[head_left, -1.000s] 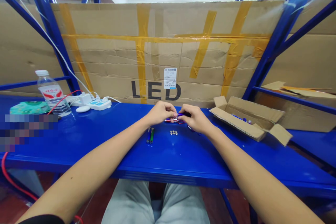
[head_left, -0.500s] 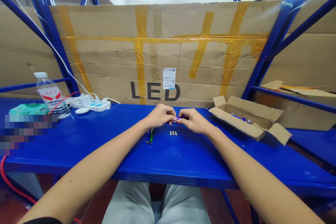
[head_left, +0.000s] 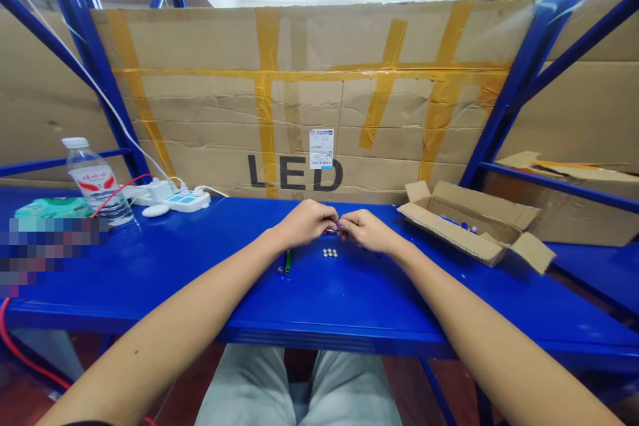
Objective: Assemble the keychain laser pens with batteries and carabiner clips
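My left hand (head_left: 308, 221) and my right hand (head_left: 368, 229) meet fingertip to fingertip just above the blue table. Between them is a small shiny tube (head_left: 330, 231) with reddish and silver parts, mostly hidden by the fingers; both hands pinch it. Right below, nearer to me, several silver button cells (head_left: 330, 253) lie in two short rows. A slim green tube (head_left: 288, 261) lies to their left, close to my left wrist. Beside its near end sits a tiny silver piece (head_left: 281, 270), too small to name.
An open cardboard box (head_left: 449, 226) with blue items inside stands right. On the left are a water bottle (head_left: 100, 181), a green packet (head_left: 52, 208), and a white power strip (head_left: 187, 200) with cables. A large cardboard panel (head_left: 214, 113) rises behind the blue table (head_left: 319, 306).
My right fingers have closed in towards my left ones, and the purple part seen in them earlier is now hidden. My left hand has shifted slightly right. The loose parts lie as before.
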A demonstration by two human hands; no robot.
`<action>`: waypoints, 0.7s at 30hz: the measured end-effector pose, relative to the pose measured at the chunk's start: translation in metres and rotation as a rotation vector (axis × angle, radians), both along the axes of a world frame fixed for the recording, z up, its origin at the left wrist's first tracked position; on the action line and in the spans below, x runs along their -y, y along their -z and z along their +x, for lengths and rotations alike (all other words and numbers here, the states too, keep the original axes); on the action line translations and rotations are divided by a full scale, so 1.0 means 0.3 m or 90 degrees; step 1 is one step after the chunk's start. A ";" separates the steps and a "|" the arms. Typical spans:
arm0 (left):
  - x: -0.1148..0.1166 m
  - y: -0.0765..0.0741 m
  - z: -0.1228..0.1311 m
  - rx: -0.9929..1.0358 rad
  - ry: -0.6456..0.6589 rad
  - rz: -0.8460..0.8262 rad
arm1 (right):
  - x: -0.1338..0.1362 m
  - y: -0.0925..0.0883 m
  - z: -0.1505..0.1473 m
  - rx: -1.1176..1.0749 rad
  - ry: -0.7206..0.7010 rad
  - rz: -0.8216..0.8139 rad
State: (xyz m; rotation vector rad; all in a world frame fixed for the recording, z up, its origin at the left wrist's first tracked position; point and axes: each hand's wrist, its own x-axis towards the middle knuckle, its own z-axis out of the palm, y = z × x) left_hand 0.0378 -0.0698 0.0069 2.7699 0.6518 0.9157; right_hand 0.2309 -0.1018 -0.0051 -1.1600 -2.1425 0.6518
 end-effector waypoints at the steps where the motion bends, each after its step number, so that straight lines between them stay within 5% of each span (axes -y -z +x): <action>1: -0.001 0.000 0.000 0.004 0.005 0.002 | 0.000 -0.002 -0.003 -0.005 -0.002 0.020; 8: -0.001 -0.001 -0.003 0.038 -0.010 -0.031 | 0.002 0.006 -0.004 -0.093 0.019 0.091; 16: -0.008 0.006 -0.001 0.036 -0.012 -0.001 | -0.010 0.006 0.011 -0.200 -0.016 -0.073; 21: -0.013 0.017 0.001 -0.007 -0.004 0.060 | -0.012 -0.002 0.027 -0.162 -0.017 -0.081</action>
